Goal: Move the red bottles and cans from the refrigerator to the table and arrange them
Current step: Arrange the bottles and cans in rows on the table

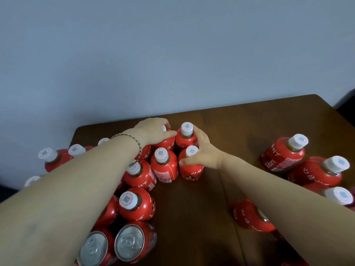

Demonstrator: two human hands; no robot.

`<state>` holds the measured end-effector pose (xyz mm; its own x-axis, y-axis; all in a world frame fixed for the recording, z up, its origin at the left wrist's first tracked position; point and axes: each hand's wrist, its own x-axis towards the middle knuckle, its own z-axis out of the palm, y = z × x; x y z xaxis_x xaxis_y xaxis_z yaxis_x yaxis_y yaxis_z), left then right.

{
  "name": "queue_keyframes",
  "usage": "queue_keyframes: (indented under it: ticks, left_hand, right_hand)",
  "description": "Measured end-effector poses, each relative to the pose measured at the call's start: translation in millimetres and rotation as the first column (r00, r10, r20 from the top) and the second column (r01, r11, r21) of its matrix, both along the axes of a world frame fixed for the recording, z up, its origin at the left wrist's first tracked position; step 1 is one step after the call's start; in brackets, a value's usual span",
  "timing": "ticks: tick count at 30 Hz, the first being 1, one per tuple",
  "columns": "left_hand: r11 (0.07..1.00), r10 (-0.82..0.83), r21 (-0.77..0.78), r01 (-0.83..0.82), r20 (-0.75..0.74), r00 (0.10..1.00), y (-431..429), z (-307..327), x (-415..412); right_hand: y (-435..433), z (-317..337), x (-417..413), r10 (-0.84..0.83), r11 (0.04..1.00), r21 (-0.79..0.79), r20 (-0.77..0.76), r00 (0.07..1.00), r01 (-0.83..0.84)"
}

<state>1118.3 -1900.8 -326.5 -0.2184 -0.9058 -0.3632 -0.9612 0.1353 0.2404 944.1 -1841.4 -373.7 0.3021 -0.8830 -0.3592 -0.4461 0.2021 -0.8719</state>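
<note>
The red bottles [163,167] are packed upright, white caps up, in a tight cluster on the left half of the brown surface [249,121]. At the cluster's far edge a back-row bottle [167,144] is clasped from above by the left grip [153,131], whose fingers are curled over its cap and shoulder. Just to its right, a neighbouring bottle [185,138] is touched by the fingers of the right grip [203,150], while the thumb is pressed on the shoulder of a front bottle [190,168]. The front bottle appears to be the one enclosed, though this is hard to tell. Two red cans [130,242] are stood at the cluster's near end, silver tops up. A second group of bottles [284,154] is kept well apart at the right.

The bottles are judged small, stiff and probably full, so fairly weighty for their size. Their glossy sleeves may be slippery if damp from the refrigerator. Hold is best taken at the shoulder just below the cap, where neighbours are least disturbed. The cans, being thin-walled, are better held round the side.

A beaded bracelet [134,144] is worn on the left wrist, and a pale wall [172,54] is seen behind.
</note>
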Motion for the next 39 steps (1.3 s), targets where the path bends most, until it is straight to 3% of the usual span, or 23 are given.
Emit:
queue_keyframes:
  ticks: [10, 13, 16, 19, 21, 23, 25, 28, 30, 32, 35, 39]
  left_hand:
    - [0.999, -0.032, -0.004, 0.032, 0.059, 0.998, 2, -3, -1]
    - [0.999, 0.012, 0.041, -0.02, 0.191, 0.981, 5, 1, -7]
    - [0.993, 0.029, -0.118, 0.008, 0.304, 0.952, 21, 11, -26]
    - [0.912, 0.036, -0.41, -0.012, 0.052, 0.998, 62, 22, -49]
    - [0.885, -0.055, -0.465, -0.025, -0.157, 0.986, 101, 27, -64]
    - [0.943, -0.13, -0.332, 0.033, -0.274, 0.953, 137, 26, -75]
    - [0.987, -0.153, -0.095, 0.132, -0.269, 0.951, 169, 26, -88]
    - [0.961, -0.14, 0.202, 0.192, -0.244, 0.96, 207, 27, -111]
    - [0.917, -0.156, 0.316, 0.245, -0.282, 0.947, 227, 28, -123]
    - [0.868, -0.229, 0.374, 0.327, -0.285, 0.931, 243, 28, -131]
    - [0.84, -0.369, 0.337, 0.425, -0.22, 0.903, 264, 26, -136]
    - [0.865, -0.331, 0.321, 0.386, -0.214, 0.919, 275, 24, -128]
  right_hand:
    - [6, 1, 0, -0.015, 1.0, 0.017, 0.025, 1.0, 0.015]
    - [9, 2, 0, -0.007, 1.0, 0.014, -0.03, 1.0, 0.007]
    - [22, 11, -1, 0.053, 0.997, 0.06, -0.152, 0.987, -0.045]
    - [48, 29, -10, 0.046, 0.998, 0.055, -0.194, 0.98, -0.036]
    - [77, 49, -32, 0.027, 1.0, 0.007, -0.22, 0.975, -0.026]
    - [102, 65, -58, 0.043, 0.998, -0.038, -0.32, 0.946, -0.058]
    - [126, 77, -86, 0.035, 0.995, -0.069, -0.413, 0.91, -0.069]
    - [155, 80, -113, 0.088, 0.978, -0.11, -0.552, 0.83, -0.176]
    - [168, 79, -119, 0.122, 0.965, -0.117, -0.594, 0.795, -0.235]
    - [172, 77, -119, 0.111, 0.962, -0.128, -0.62, 0.777, -0.24]
    - [176, 70, -112, 0.084, 0.957, -0.146, -0.689, 0.72, -0.251]
    - [189, 64, -103, 0.05, 0.963, -0.133, -0.768, 0.639, -0.236]
